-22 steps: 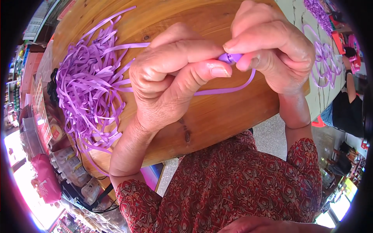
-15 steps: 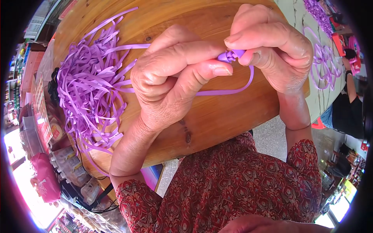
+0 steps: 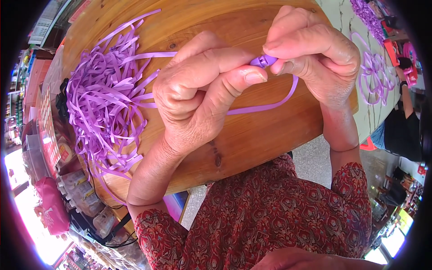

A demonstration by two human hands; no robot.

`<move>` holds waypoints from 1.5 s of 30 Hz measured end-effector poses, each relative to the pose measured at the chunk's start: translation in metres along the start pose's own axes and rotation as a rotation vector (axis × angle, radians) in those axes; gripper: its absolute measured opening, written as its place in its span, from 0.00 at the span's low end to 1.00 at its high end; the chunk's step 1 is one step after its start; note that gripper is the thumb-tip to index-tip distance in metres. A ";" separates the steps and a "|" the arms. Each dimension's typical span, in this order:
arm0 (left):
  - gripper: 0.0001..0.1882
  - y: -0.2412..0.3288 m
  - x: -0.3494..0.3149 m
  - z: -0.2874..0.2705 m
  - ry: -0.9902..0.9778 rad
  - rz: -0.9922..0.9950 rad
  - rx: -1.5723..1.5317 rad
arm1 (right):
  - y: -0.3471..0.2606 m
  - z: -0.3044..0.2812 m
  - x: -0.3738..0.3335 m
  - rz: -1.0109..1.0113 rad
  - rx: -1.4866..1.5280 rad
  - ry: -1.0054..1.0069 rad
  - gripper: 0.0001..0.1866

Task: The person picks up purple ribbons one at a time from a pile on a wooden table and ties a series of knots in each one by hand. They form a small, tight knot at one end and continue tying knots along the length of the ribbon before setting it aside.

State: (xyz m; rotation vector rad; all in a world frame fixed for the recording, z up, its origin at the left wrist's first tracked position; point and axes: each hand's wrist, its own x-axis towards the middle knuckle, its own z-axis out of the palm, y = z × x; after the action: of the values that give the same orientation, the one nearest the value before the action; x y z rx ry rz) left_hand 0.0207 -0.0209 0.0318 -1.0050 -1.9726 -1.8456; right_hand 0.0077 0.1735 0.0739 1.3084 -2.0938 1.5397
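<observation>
A small purple plastic buckle (image 3: 263,61) is pinched between my two hands above the wooden table. My left hand (image 3: 198,85) is closed on its left end with thumb and forefinger. Its right end is between the thumb and fingertips of my right hand (image 3: 317,58). A flat purple ribbon (image 3: 265,107) curves below the buckle and passes behind my left hand; where it joins the buckle is hidden. To the left lies a tangled heap of purple ribbons (image 3: 103,96), some strands reaching toward my left hand.
The wooden table (image 3: 252,135) has a rounded near edge close to my body. Loose purple ribbons (image 3: 375,78) lie on a white marbled surface at the right. A pink pouch (image 3: 51,204) and clear bags (image 3: 78,191) sit at the left. Another person (image 3: 402,130) is at the far right.
The buckle has shifted slightly left and up, and its two halves look closer together. Both hands keep their pinch on it.
</observation>
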 end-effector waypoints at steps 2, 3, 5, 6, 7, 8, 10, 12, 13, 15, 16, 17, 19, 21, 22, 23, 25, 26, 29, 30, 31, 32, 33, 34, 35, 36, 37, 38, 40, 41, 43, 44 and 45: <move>0.07 0.006 0.006 0.006 -0.004 0.022 -0.012 | -0.017 -0.012 0.002 0.166 -0.058 -0.045 0.09; 0.07 0.008 0.005 0.005 -0.010 -0.007 0.031 | -0.013 -0.011 0.003 0.139 -0.048 -0.066 0.08; 0.07 0.010 0.001 0.003 -0.014 -0.041 0.081 | -0.002 -0.007 0.001 0.110 -0.031 -0.089 0.07; 0.07 0.010 0.000 0.003 -0.021 -0.027 0.112 | 0.005 -0.002 -0.002 0.042 0.049 -0.019 0.07; 0.06 0.010 -0.001 0.002 -0.028 -0.015 0.143 | 0.008 0.002 -0.003 -0.025 0.130 0.050 0.07; 0.06 0.009 -0.001 0.000 -0.025 -0.018 0.146 | 0.005 0.000 -0.001 -0.026 0.134 0.048 0.07; 0.07 0.010 0.003 0.001 -0.073 0.030 0.151 | -0.015 -0.013 0.006 0.101 -0.143 -0.140 0.06; 0.07 0.011 0.005 0.000 -0.098 0.044 0.175 | -0.016 -0.014 0.006 0.090 -0.140 -0.128 0.06; 0.07 0.012 0.006 0.000 -0.121 0.055 0.206 | -0.016 -0.014 0.006 0.075 -0.130 -0.118 0.06; 0.07 0.016 0.006 -0.001 -0.131 0.006 0.189 | -0.014 -0.013 0.005 0.045 -0.112 -0.098 0.06; 0.07 0.018 0.006 -0.001 -0.141 -0.041 0.171 | -0.013 -0.013 0.004 0.031 -0.104 -0.088 0.06; 0.07 0.017 0.006 0.000 -0.141 -0.043 0.169 | -0.013 -0.013 0.004 0.018 -0.096 -0.078 0.06; 0.05 0.018 0.006 0.000 -0.111 -0.064 0.142 | -0.012 -0.011 0.003 -0.012 -0.080 -0.056 0.06; 0.05 0.018 0.006 0.001 -0.112 -0.065 0.121 | -0.011 -0.010 0.002 -0.039 -0.069 -0.033 0.05; 0.04 0.018 0.007 0.001 -0.113 -0.066 0.098 | -0.010 -0.010 0.001 -0.050 -0.067 -0.021 0.05; 0.04 0.019 0.009 0.001 -0.117 -0.064 0.092 | -0.009 -0.010 -0.001 -0.061 -0.066 -0.009 0.05; 0.03 0.023 0.008 -0.004 -0.178 -0.145 0.131 | -0.002 -0.004 -0.002 -0.092 -0.039 0.013 0.05; 0.03 0.023 0.007 -0.005 -0.177 -0.150 0.134 | 0.002 -0.001 -0.002 -0.107 -0.025 0.023 0.05; 0.03 0.027 0.007 -0.004 -0.186 -0.195 0.128 | 0.007 0.003 -0.003 -0.133 -0.013 0.047 0.05; 0.03 0.027 0.007 -0.003 -0.170 -0.217 0.091 | 0.009 0.002 -0.004 -0.123 -0.007 0.042 0.05; 0.02 0.027 0.007 -0.001 -0.154 -0.240 0.054 | 0.010 0.002 -0.005 -0.113 -0.001 0.037 0.05; 0.02 0.027 0.006 0.000 -0.156 -0.242 0.050 | 0.011 0.001 -0.006 -0.104 0.006 0.032 0.05; 0.02 0.027 0.005 0.001 -0.126 -0.265 0.061 | 0.012 0.001 -0.007 -0.095 0.015 0.027 0.05; 0.01 0.026 0.004 0.001 -0.096 -0.286 0.072 | 0.012 0.002 -0.008 -0.087 0.023 0.022 0.05; 0.01 0.025 0.004 0.001 -0.098 -0.288 0.072 | 0.012 0.002 -0.009 -0.080 0.032 0.017 0.05; 0.01 0.021 0.005 0.001 -0.078 -0.303 0.034 | 0.013 0.002 -0.008 -0.079 0.038 0.012 0.05; 0.01 0.019 0.005 0.000 -0.059 -0.316 -0.003 | 0.014 0.002 -0.007 -0.079 0.045 0.006 0.05; 0.01 0.019 0.005 0.000 -0.058 -0.312 0.000 | 0.013 0.001 -0.006 -0.084 0.043 0.006 0.05; 0.03 0.023 0.008 0.002 -0.054 -0.325 0.019 | -0.001 -0.010 -0.003 0.088 0.066 -0.008 0.08; 0.03 0.022 0.010 0.003 -0.057 -0.315 0.015 | -0.009 -0.015 -0.001 0.174 0.077 -0.013 0.09; 0.07 0.019 0.007 0.003 -0.056 -0.215 0.055 | -0.015 -0.018 0.000 0.347 0.120 -0.025 0.12; 0.07 0.019 0.008 0.002 -0.058 -0.212 0.057 | -0.012 -0.016 -0.002 0.344 0.119 -0.023 0.12; 0.08 0.019 0.007 0.000 -0.089 -0.188 0.111 | -0.004 -0.008 -0.006 0.232 0.075 -0.003 0.12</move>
State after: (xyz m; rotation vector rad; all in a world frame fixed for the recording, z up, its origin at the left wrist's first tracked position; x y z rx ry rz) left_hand 0.0274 -0.0195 0.0509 -0.9118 -2.2651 -1.7873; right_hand 0.0119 0.1832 0.0759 1.1235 -2.2777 1.7237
